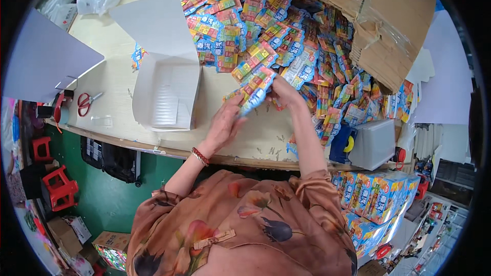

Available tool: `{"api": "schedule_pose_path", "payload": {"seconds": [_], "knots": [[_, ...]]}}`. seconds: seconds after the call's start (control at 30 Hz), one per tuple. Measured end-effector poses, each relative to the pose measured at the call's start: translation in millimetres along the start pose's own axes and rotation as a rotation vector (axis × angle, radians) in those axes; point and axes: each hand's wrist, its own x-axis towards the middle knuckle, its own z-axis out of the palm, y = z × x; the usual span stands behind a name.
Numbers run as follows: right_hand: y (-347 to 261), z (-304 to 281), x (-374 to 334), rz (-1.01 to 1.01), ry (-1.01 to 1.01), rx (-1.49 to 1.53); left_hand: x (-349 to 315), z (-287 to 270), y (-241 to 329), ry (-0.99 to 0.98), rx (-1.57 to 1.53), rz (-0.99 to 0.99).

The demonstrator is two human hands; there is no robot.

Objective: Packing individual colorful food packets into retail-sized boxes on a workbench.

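Across the upper half of the frame: a pale, worn worktable [117,79], scuffed along its near edge. Upper right: a big corrugated cardboard box [388,15] tipped on its side, taped flaps hanging open. Spilling out from under it, toward frame centre and lower right: a broad heap of small colourful candy packets [286,36], blue, yellow, red and green. Left of centre: an open white paper carton [166,84], mouth upward, lid flap raised toward the upper left. Lower right, off the table: stacked blue printed cartons [378,194]; just above them a translucent plastic tub [373,143]. Far left on the table: red-handled scissors [86,102].

At frame centre, at the near edge of the heap: a small bundle of packets [255,88], long axis slanting from lower left to upper right. Left hand [225,122] under and at the lower-left end, fingers curled up around the bundle, red bangle at the wrist. Right hand [284,92] at the upper-right end, fingers closed on the packets' top edge. Bundle thus between the two hands, both touching it; white carton just to the left, nearer the left hand.
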Motion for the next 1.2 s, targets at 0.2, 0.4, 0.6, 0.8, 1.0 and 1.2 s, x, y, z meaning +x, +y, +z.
{"api": "schedule_pose_path", "payload": {"seconds": [0.2, 0.4, 0.6, 0.8, 1.0, 1.2], "knots": [[-3, 18, 1, 0.013, -0.053, -0.119, 0, 1, -11, -0.055, 0.177, -0.183], [5, 31, -24, -0.45, 0.437, -0.099, 43, -9, -16, 0.224, 0.106, -0.235], [-15, -7, -12, -0.83, 1.051, -0.715, 65, 20, -50, 0.034, 0.177, -0.179], [-53, -54, 24, -0.426, 1.168, -1.206, 70, 40, -49, 0.074, 0.368, -0.097], [-53, -54, 46, -0.353, 1.084, -1.114, 96, 36, -50, 0.345, 0.06, -0.18], [-68, -34, 59, -0.487, 1.0, -1.006, 149, 59, -73, 0.209, 0.105, -0.165]]}}
